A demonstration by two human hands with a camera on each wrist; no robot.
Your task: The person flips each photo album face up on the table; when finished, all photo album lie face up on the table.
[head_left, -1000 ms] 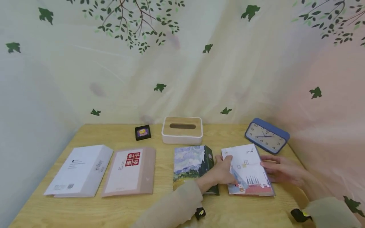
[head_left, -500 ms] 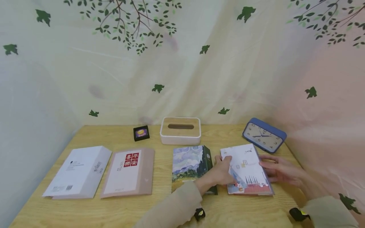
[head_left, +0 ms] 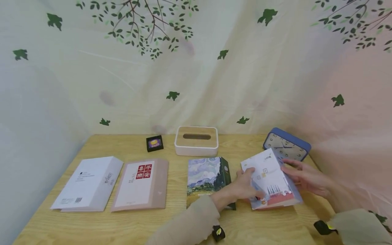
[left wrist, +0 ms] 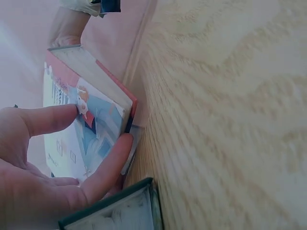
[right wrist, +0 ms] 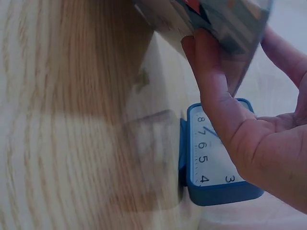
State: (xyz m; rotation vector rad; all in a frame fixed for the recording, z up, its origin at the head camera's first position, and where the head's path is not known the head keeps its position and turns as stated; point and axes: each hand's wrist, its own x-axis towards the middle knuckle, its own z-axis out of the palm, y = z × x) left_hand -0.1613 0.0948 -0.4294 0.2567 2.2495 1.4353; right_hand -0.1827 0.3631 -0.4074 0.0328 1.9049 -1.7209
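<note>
A white illustrated book (head_left: 271, 178) with red and blue artwork is tilted up off the table at the right of the head view. My left hand (head_left: 245, 185) pinches its left edge, thumb on the front cover and a finger under the edge, as the left wrist view shows. On the opposite edge my right hand (head_left: 309, 178) grips the book, with fingers beneath it in the right wrist view. Close beside my left wrist lies a book with a painted landscape cover (head_left: 203, 177), partly hidden by the forearm.
Behind the raised book stands a blue alarm clock (head_left: 288, 144), partly covered by it. A tissue box (head_left: 196, 149) and a small black-framed item (head_left: 154, 143) are at the back. On the left lie a pink book (head_left: 139, 190) and a white book (head_left: 84, 183).
Both hands have lifted the white illustrated book's right side, so it now tilts and overlaps the clock's lower part. The other books have stayed in place.
</note>
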